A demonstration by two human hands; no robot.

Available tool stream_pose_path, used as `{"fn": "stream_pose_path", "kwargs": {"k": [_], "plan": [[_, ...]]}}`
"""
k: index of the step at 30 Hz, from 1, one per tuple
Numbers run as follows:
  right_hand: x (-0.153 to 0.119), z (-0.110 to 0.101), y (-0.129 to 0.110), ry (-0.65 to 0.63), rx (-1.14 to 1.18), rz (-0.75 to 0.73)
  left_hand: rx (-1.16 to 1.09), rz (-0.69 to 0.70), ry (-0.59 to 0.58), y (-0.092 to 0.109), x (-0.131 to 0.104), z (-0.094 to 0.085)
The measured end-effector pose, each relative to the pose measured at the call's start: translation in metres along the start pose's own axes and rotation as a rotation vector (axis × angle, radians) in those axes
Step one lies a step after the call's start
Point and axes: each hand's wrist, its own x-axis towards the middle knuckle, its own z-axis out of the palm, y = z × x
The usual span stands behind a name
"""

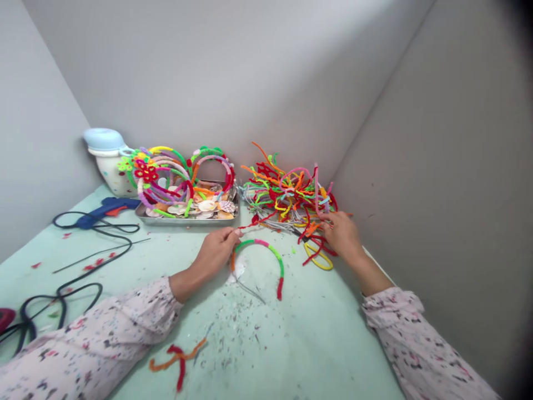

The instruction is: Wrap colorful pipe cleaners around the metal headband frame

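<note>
My left hand (pixel 216 250) is closed in a pinch on one end of a twisted red pipe cleaner (pixel 260 220), which stretches right toward the pile. Just below its fingertips is a headband (pixel 272 250) wrapped in green, pink, orange and red; whether the hand touches it I cannot tell. At the right edge of a tangled pile of pipe cleaners (pixel 275 191), my right hand (pixel 342 236) has its fingers closed on a pipe cleaner; which strand is unclear. Yellow-handled scissors (pixel 318 258) lie partly under red strands below that hand.
A metal tray (pixel 187 221) holds shells and several finished headbands (pixel 166 161). A blue glue gun (pixel 102 212) with a dark cord (pixel 122 247) lies left, before a blue-lidded white container (pixel 112 166). Orange and red scraps (pixel 179 358) and fuzz litter the front. Walls stand behind and right.
</note>
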Motion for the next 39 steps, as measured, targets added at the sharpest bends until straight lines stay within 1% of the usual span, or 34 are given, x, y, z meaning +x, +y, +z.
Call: {"fn": "stream_pose_path", "kwargs": {"k": [2, 4, 10, 14, 19, 22, 25, 27, 29, 30, 31, 32, 33, 34, 36, 39], "plan": [[0.000, 0.006, 0.016, -0.009, -0.091, -0.035, -0.076, -0.018, -0.015, -0.001, 0.000, 0.001], [-0.002, 0.011, 0.023, -0.028, -0.145, -0.046, -0.133, -0.037, -0.027, -0.002, 0.000, 0.002], [-0.006, 0.021, 0.025, -0.103, -0.232, -0.066, -0.214, -0.064, -0.040, -0.003, 0.001, 0.001], [-0.005, 0.015, 0.021, -0.111, -0.266, -0.048, -0.211, -0.069, -0.054, -0.003, 0.000, 0.002], [0.006, -0.011, 0.014, -0.120, -0.215, -0.098, -0.123, -0.014, -0.061, -0.005, 0.000, 0.002], [0.013, -0.033, 0.004, -0.087, -0.114, -0.056, -0.047, 0.029, -0.040, -0.007, 0.001, 0.002], [0.016, -0.061, -0.014, 0.076, 0.060, -0.027, 0.040, 0.101, 0.042, -0.005, 0.000, 0.002], [0.015, -0.080, -0.030, 0.212, 0.211, 0.051, 0.068, 0.162, 0.099, 0.000, -0.003, 0.002], [0.014, -0.096, -0.046, 0.320, 0.403, 0.125, 0.013, 0.189, 0.103, 0.006, -0.009, 0.002], [0.012, -0.100, -0.054, 0.350, 0.565, 0.159, -0.036, 0.187, 0.084, 0.009, -0.012, 0.003], [0.011, -0.102, -0.062, 0.326, 0.753, 0.206, -0.091, 0.179, 0.059, 0.013, -0.015, 0.003], [0.009, -0.101, -0.070, 0.269, 0.949, 0.261, -0.143, 0.170, 0.033, 0.016, -0.018, 0.005], [0.007, -0.097, -0.078, 0.191, 1.126, 0.306, -0.188, 0.162, 0.002, 0.018, -0.021, 0.006], [0.003, -0.091, -0.085, 0.089, 1.255, 0.343, -0.224, 0.155, -0.031, 0.021, -0.024, 0.007], [-0.007, -0.072, -0.101, -0.135, 1.379, 0.428, -0.260, 0.159, -0.106, 0.023, -0.030, 0.011], [-0.027, -0.043, -0.125, -0.354, 1.432, 0.485, -0.262, 0.187, -0.212, 0.026, -0.037, 0.015]]}}
